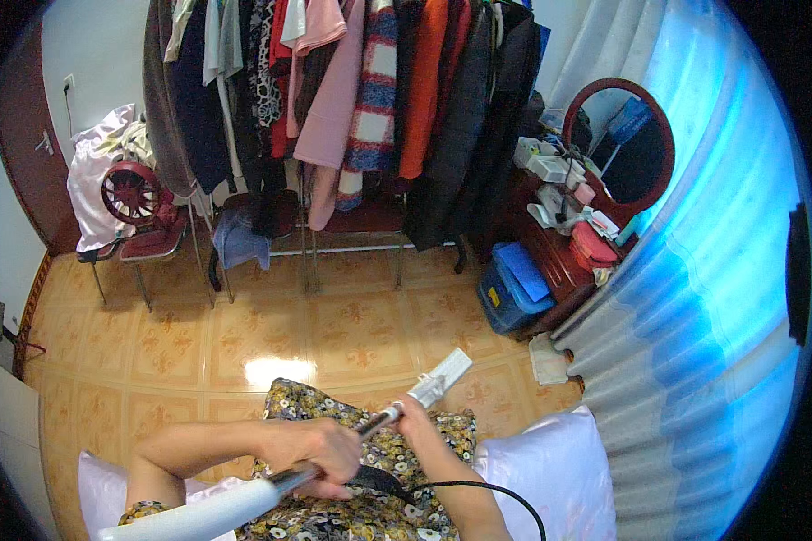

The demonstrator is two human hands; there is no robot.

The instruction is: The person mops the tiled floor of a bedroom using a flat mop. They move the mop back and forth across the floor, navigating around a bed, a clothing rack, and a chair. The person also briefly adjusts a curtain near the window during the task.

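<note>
A long-handled tool with a metal pole (377,426) slants across my lap, from lower left to upper right. Its near end carries a thick white sleeve (203,510); the far end has a flat white plastic piece (446,375). My left hand (318,452) is wrapped around the pole just above the white sleeve. Farther along, my right hand (411,416) grips it at the base of the white piece, with its fingers partly hidden. Beneath both hands lies the flower-print clothing (369,399) on my lap. A black cable (507,488) curves over my right forearm.
Clothes (372,101) hang on a rack ahead, with chairs (154,240) at its left. A dressing table (555,260) with a round mirror (619,145) stands right, beside a blue bin (514,291). Long curtains (690,324) line the right. Pale satin bedding (548,473) lies beside me.
</note>
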